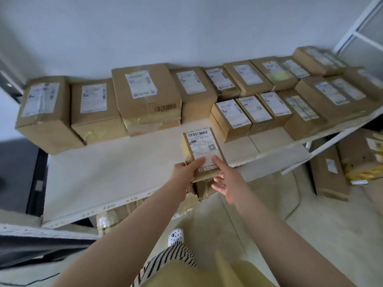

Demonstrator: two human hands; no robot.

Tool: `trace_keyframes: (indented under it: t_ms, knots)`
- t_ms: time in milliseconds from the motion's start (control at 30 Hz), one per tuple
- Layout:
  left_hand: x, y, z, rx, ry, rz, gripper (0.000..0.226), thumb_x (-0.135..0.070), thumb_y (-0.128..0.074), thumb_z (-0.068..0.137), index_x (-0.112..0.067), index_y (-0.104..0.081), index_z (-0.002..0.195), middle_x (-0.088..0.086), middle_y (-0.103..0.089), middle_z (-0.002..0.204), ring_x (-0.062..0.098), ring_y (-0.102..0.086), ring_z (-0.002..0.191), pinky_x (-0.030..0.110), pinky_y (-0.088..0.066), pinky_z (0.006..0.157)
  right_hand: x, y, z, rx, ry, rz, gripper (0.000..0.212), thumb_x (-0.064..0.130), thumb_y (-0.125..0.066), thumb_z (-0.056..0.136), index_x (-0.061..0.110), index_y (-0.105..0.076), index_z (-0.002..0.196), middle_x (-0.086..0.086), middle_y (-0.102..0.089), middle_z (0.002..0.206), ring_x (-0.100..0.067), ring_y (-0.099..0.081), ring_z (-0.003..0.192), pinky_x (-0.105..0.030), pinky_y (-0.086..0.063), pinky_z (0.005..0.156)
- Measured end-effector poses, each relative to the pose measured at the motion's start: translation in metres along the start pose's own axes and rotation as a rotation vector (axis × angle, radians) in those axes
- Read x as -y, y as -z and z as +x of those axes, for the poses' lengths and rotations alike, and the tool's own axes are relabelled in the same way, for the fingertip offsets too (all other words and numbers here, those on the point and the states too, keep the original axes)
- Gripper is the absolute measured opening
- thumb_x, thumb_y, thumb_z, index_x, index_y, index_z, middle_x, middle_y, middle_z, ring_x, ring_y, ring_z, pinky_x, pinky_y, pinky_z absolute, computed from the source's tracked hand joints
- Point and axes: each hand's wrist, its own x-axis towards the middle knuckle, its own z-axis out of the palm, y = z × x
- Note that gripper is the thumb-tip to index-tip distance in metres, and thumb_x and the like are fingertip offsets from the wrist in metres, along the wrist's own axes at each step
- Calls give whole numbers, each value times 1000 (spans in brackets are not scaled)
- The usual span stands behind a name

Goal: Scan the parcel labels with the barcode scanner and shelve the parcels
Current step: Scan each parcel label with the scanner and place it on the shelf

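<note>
A small brown cardboard parcel [202,150] with a white barcode label on top lies on the pale shelf board [116,175], its near end over the board's front edge. My left hand [185,175] grips the parcel's near left corner, thumb lying on the label. My right hand [224,179] touches the near right side with straight fingers, the forefinger on the label. No barcode scanner is in view.
Several labelled cardboard parcels [145,94] stand in rows along the back of the shelf, against the white wall. More boxes [329,172] lie on the floor at right, under the shelf's end. Numbers run along the shelf's front edge [107,208].
</note>
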Motion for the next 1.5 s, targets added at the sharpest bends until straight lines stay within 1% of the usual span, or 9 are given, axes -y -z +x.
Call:
trace_keyframes:
  t_ms: [67,233,400,700,867,1067,1200,1400,1500]
  knots:
    - [-13,-6,23,-5,10,7,50,-43,-78,84,-4,-66,113,14,-73,109,26,-68,95,37,-53,92,17,-4,17,-24,-63,97,44,48,-78,80,17,-57,103,-8,-55,116,-27,-53,114,-44,-48,105]
    - [-44,-22,74,-45,47,-27,53,-44,-78,85,-8,-62,121,10,-72,110,23,-67,104,29,-50,75,47,-15,57,-60,-112,322,43,33,-81,80,9,-63,110,-11,-69,111,-24,-63,106,-41,-51,103]
    - [-63,-33,101,-82,62,-24,47,-41,-76,87,-9,-62,119,10,-71,114,28,-66,111,28,-48,72,68,-17,83,-89,-138,400,49,29,-81,81,8,-58,119,-11,-67,111,-25,-59,110,-40,-47,108]
    - [-72,-50,131,-167,64,39,53,-54,-77,79,-13,-66,112,11,-64,120,27,-63,103,36,-48,78,87,-15,116,-80,-164,358,54,28,-82,81,9,-56,124,-13,-65,112,-28,-60,109,-42,-50,104]
    - [-73,-54,133,-191,59,42,45,-49,-75,84,-10,-65,105,13,-70,112,29,-68,102,42,-57,93,88,-13,119,-83,-165,321,53,32,-80,83,8,-54,122,-13,-62,109,-27,-58,106,-42,-47,106]
    - [-74,-54,130,-209,57,26,36,-44,-77,85,-12,-63,96,13,-72,108,29,-68,105,42,-57,95,91,-11,121,-56,-171,291,52,30,-78,85,7,-52,124,-14,-62,109,-28,-58,107,-42,-48,103]
    - [-72,-55,129,-217,25,42,48,-50,-75,85,-9,-66,109,12,-72,107,28,-68,101,40,-57,91,90,-10,121,-44,-167,281,54,32,-78,85,7,-52,125,-13,-62,111,-28,-58,110,-41,-49,102]
    - [-67,-60,121,-257,-18,107,65,-61,-63,90,-11,-58,130,9,-62,118,18,-56,87,28,-40,62,86,-9,123,-35,-153,230,60,40,-77,84,8,-52,128,-12,-58,117,-27,-57,112,-42,-50,104]
    - [-68,-61,117,-257,-27,82,75,-65,-58,90,-13,-48,143,9,-58,129,26,-58,107,34,-47,77,85,-9,122,-8,-162,203,67,48,-75,83,9,-50,132,-11,-52,113,-28,-56,113,-43,-52,100]
